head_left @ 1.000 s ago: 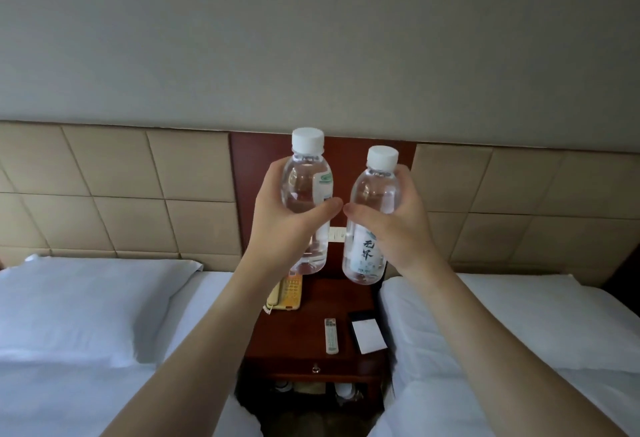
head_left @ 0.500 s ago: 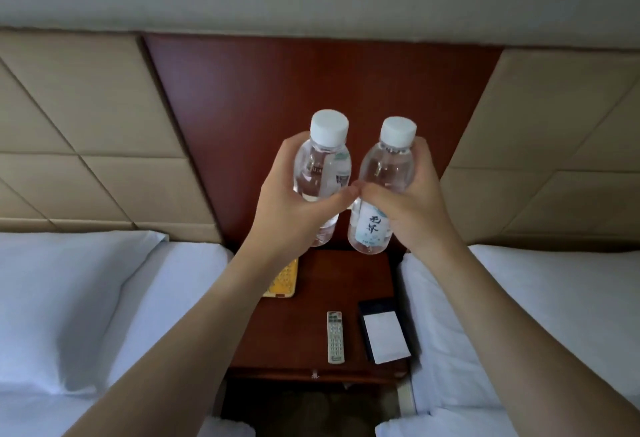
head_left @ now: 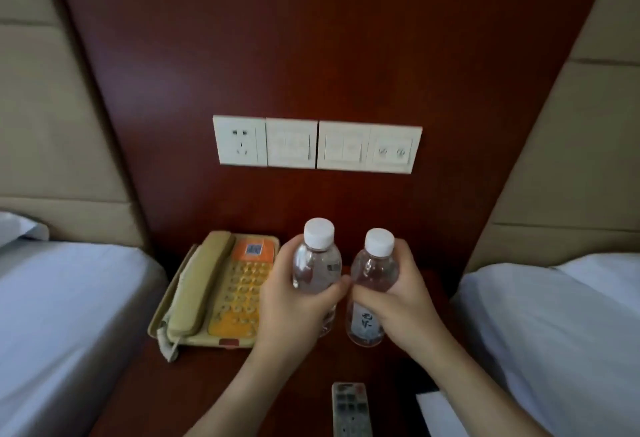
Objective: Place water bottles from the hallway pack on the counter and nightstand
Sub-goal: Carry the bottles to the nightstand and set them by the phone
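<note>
Two small clear water bottles with white caps stand upright side by side at the back of the dark wooden nightstand (head_left: 194, 388). My left hand (head_left: 291, 308) is wrapped around the left bottle (head_left: 317, 260). My right hand (head_left: 398, 305) grips the right bottle (head_left: 375, 263), whose white label faces me. Both bottle bases are at or just above the nightstand top; I cannot tell whether they touch it. My thumbs nearly meet between the bottles.
A beige and orange telephone (head_left: 221, 287) lies just left of the bottles. A remote control (head_left: 351, 409) and a white notepad (head_left: 436, 412) lie nearer me. A row of wall sockets and switches (head_left: 317, 144) is above. White beds (head_left: 62, 315) flank both sides.
I have come much closer to the nightstand, and both hands have lowered the bottles from chest height down to its back part beside the telephone.
</note>
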Motion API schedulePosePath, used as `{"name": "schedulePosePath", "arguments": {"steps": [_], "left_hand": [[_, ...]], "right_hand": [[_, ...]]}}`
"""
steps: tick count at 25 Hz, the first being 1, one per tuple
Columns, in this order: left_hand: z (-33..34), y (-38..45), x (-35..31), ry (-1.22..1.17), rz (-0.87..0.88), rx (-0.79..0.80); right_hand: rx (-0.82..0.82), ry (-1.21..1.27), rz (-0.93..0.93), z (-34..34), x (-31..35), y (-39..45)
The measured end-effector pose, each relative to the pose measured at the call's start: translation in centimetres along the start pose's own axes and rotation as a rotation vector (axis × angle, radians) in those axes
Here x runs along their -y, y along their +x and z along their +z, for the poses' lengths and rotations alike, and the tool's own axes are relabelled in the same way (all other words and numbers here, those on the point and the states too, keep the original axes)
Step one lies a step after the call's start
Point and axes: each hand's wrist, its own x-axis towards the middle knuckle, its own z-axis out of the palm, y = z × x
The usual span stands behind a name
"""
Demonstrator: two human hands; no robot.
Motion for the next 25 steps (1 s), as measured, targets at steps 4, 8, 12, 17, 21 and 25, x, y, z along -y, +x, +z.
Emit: {"name": "schedulePosePath", "arguments": {"steps": [4,8,12,17,21,25], "left_hand": [[0.6,-0.2,6.7,-0.042,0.052,-0.004],[1.4,0.4,9.4,-0.085,0.021,0.037],[1.7,-0.9,10.9,0.059,-0.064,0.018],[1.7,-1.5,12.9,0.272,-0.102,-0.037],[2.4,0.9,13.5,0.262,-0.064,-0.02],[3.9,4.5,14.5,0.199,-0.073,-0.023]], "right_hand": [[0.038,-0.019,-0.062,0.9,-5.9,0.9],[0.005,0.007,-0.067,0.6,-7.9,1.9],[0.103,-0.074,-0.009,0.1,-9.7,1.0],[0.184,-0.238,0.1,-0.7,-11.4,0.4],[0.186,-0.271,0.083,-0.6,-11.3,3.3],[0.11,-0.181,0.11,0.4,-13.0,7.5]]}}
